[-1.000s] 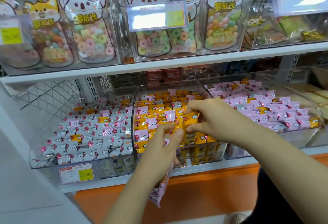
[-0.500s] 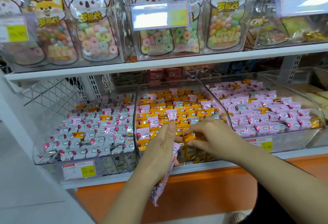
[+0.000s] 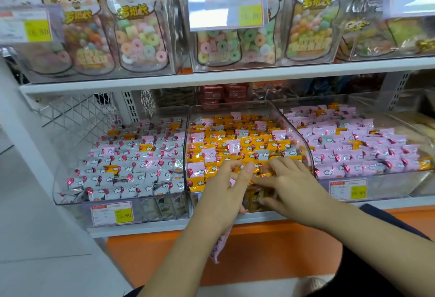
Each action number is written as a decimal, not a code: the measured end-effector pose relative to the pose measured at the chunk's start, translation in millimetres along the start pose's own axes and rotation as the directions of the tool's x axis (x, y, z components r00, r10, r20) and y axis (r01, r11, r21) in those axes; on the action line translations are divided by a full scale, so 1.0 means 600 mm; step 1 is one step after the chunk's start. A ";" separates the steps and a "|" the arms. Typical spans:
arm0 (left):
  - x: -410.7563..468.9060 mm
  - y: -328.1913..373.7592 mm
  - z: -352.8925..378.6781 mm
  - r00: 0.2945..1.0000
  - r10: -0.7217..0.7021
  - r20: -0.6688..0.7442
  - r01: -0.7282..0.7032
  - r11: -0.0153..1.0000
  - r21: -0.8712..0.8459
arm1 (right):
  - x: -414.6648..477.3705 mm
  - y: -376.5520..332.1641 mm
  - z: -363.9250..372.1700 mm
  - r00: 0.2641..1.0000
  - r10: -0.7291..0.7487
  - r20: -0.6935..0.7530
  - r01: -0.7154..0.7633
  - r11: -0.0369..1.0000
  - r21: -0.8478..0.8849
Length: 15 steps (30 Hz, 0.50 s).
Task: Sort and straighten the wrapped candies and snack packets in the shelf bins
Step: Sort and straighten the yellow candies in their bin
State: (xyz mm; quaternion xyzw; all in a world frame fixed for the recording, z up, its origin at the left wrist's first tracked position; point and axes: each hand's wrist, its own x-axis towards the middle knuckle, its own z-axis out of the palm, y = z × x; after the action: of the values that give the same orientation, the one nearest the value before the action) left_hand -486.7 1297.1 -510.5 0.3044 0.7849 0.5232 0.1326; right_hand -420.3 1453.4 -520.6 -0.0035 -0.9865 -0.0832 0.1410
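Bins of clear plastic stand side by side on the lower shelf [image 3: 164,229], three of them in full sight. The left bin [image 3: 61,193] holds white-wrapped candies [image 3: 131,169], the middle bin [image 3: 235,106] holds orange candies [image 3: 235,141] with some pink ones scattered among them, and the right bin [image 3: 376,186] holds pink candies [image 3: 353,148]. Two price tags hang on the near fronts, one under the left bin [image 3: 112,213] and one under the right bin [image 3: 348,189].

Both hands meet at the near edge of the middle bin, almost touching. The left hand [image 3: 223,193] has its thumb and forefinger stretched out onto the orange candies, while its lower fingers curl round a bunch of pink packets [image 3: 220,245] that hangs down below the wrist in front of the orange panel [image 3: 270,254]. The right hand [image 3: 289,186] lies just to its right, thumb and forefinger pinched on one of the orange candies at the near rim, the other fingers loosely bent.

On the upper shelf [image 3: 211,77], animal-printed bags of ring sweets [image 3: 141,37] stand in clear boxes.
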 end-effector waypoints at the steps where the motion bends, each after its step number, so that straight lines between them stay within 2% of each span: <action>1: -0.001 0.001 0.002 1.000 -0.002 -0.002 0.002 1.000 -0.004 | 0.003 0.001 0.005 1.000 -0.003 -0.011 0.003 1.000 -0.002; 4: -0.005 0.007 0.002 1.000 -0.005 -0.011 0.005 1.000 -0.006 | 0.012 0.003 0.003 0.999 -0.025 -0.029 0.025 1.000 -0.004; 8: -0.010 0.009 0.000 0.999 -0.018 -0.039 0.017 1.000 -0.026 | 0.007 -0.002 -0.026 0.997 -0.026 0.076 0.029 0.999 -0.029; 9: -0.013 0.009 -0.001 0.999 -0.017 -0.038 0.016 1.000 -0.026 | 0.004 0.004 -0.029 0.993 -0.019 0.115 0.017 1.000 0.020; 11: -0.020 0.010 -0.002 0.999 0.007 -0.042 -0.008 1.000 -0.023 | -0.005 0.013 -0.046 0.980 0.011 0.200 -0.065 0.963 0.263; 13: -0.024 0.016 -0.006 0.998 0.039 -0.050 -0.042 0.997 -0.059 | -0.012 0.022 -0.068 0.991 0.073 0.110 -0.116 0.880 0.461; 15: -0.024 0.023 -0.009 0.994 0.068 -0.083 -0.079 0.986 -0.144 | -0.018 0.025 -0.093 0.989 0.131 0.073 -0.149 0.808 0.570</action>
State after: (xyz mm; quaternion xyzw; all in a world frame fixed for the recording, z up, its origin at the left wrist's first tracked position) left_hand -473.6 1288.1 -497.5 0.3020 0.7371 0.5954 0.1046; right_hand -394.1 1459.3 -468.5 -0.0347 -0.9647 0.2285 0.1263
